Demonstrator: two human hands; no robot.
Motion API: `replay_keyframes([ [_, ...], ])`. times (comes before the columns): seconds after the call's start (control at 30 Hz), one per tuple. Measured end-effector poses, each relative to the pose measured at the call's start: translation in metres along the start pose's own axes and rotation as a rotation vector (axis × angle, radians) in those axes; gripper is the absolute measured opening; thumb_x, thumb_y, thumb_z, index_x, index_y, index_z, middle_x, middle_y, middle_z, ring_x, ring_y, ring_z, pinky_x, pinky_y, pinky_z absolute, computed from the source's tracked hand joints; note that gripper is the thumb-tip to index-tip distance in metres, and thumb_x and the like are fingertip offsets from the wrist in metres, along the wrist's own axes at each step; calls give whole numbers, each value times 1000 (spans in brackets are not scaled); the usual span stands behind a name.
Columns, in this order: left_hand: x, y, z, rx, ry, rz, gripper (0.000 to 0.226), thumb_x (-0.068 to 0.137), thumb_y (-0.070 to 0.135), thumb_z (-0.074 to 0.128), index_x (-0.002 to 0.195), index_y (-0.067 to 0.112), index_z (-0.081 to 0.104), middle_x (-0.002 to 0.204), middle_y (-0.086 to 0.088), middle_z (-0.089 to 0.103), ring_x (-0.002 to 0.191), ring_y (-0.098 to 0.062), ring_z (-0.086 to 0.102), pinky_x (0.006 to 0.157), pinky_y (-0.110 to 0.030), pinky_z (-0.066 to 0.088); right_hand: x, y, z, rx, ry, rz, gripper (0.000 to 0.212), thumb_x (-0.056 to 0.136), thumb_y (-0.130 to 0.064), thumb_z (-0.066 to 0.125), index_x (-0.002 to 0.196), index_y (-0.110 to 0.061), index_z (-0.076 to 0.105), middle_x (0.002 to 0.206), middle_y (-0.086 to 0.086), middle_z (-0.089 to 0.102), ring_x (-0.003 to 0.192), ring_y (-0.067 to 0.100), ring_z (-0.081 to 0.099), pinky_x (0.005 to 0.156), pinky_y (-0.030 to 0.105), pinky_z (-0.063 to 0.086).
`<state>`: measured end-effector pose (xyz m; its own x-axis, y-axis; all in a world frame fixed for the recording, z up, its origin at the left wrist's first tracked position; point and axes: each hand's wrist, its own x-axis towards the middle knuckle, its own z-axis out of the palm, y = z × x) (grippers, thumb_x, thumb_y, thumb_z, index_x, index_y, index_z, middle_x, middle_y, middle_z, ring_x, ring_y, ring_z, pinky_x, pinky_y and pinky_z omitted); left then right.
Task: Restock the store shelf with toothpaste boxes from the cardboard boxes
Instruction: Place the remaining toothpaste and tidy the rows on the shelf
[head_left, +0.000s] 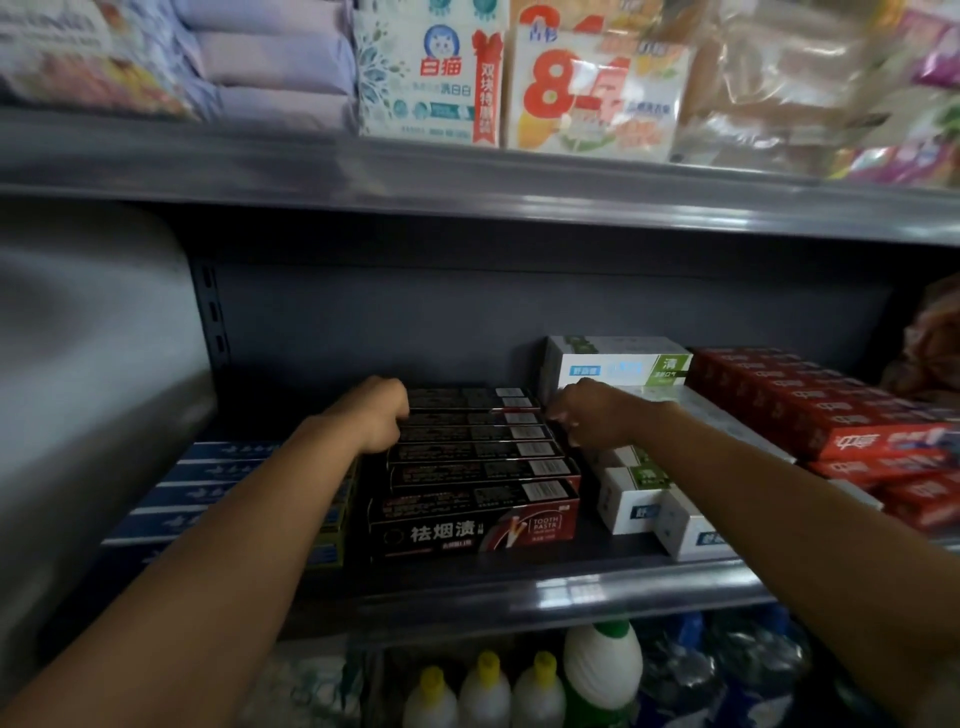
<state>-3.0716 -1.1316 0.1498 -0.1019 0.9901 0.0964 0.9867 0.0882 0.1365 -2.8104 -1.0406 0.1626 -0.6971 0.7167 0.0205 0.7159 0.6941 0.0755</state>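
Several black toothpaste boxes (475, 470) lie in a row on the middle shelf (545, 587), running from front to back. My left hand (375, 415) grips the left ends of the rear boxes with curled fingers. My right hand (587, 418) grips the right ends of the same rear boxes. Both arms reach deep into the shelf. The fingertips are hidden behind the boxes.
Blue toothpaste boxes (208, 488) lie left of the black row, white-green ones (631, 493) right of it and red ones (841, 415) further right. Soap and tissue packs (431, 78) fill the shelf above. Bottles (597, 670) stand on the shelf below.
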Motion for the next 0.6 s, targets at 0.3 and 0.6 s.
replay_keyframes([
  [0.3, -53, 28, -6, 22, -176, 210, 40, 75, 29, 79, 113, 21, 70, 116, 7, 68, 100, -10, 62, 91, -29, 50, -52, -27, 1, 56, -38, -138, 27, 85, -14, 66, 112, -17, 69, 117, 0, 65, 107, 16, 57, 84, 23, 40],
  [0.6, -70, 37, 15, 24, -143, 230, 35, 83, 14, 72, 118, 13, 68, 142, 1, 50, 131, -16, 44, 103, -25, 35, -69, -32, 17, -9, 35, -124, 30, 87, -16, 64, 117, -19, 65, 125, 1, 60, 114, 19, 53, 93, 32, 46],
])
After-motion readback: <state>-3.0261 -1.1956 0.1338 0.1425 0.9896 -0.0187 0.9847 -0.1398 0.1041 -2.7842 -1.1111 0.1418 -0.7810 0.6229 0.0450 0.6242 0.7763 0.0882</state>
